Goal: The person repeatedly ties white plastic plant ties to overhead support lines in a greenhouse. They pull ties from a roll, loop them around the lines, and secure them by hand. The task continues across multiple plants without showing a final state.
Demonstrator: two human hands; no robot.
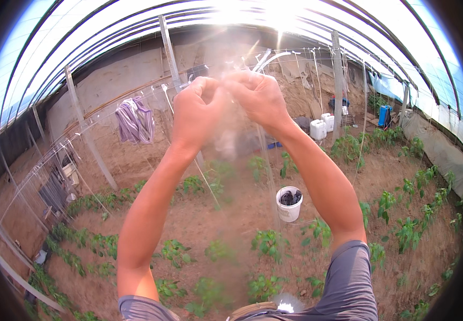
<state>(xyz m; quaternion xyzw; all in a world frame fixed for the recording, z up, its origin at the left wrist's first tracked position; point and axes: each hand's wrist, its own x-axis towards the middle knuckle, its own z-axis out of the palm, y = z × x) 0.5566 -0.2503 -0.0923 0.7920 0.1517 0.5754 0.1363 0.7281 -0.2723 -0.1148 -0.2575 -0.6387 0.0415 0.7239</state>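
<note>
Both my arms are raised in front of me, the hands meeting at the height of the overhead wire (304, 48). My left hand (199, 102) has its thumb and fingers curled into a pinch; blur and glare hide what lies between the tips. Against it, my right hand (260, 94) is closed in a pinch on white twine (280, 55), whose pale strips stick up behind the knuckles. A pale hanging strand (264, 160) drops below the right wrist towards the plants. The fingertips themselves are smeared by glare.
Rows of young leafy plants (269, 244) grow in the soil under me. A white bucket (289, 210) holds dark material. Concrete posts (336, 80) carry the wires, where a striped purple cloth (135, 120) hangs. White jerrycans (318, 129) and a blue tank (384, 116) stand farther right.
</note>
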